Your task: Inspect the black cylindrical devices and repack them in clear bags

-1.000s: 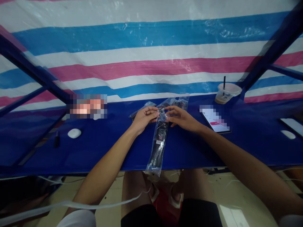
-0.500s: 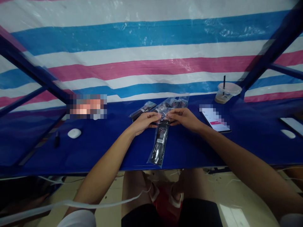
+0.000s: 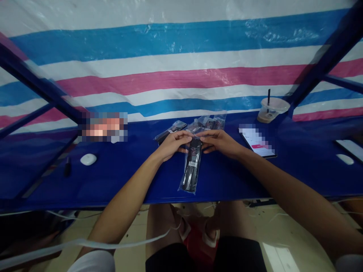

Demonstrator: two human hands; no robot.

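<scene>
A long clear plastic bag with a black item inside (image 3: 190,170) lies lengthwise on the blue table (image 3: 127,177), its near end at the front edge. My left hand (image 3: 172,143) and my right hand (image 3: 217,140) both pinch the bag's far end, fingers curled and close together. Just behind my hands lie more clear bags with dark contents (image 3: 208,122), and one similar bag (image 3: 170,131) sits to the left of them.
A phone (image 3: 258,143) lies to the right of my right hand, with a lidded drink cup and straw (image 3: 270,110) behind it. A white oval case (image 3: 88,159) and a small black piece (image 3: 67,166) sit at the left. A striped tarp hangs behind the table.
The bag has been drawn away from me along the table, so its near end no longer hangs over the front edge. My hands have closed in on its far end.
</scene>
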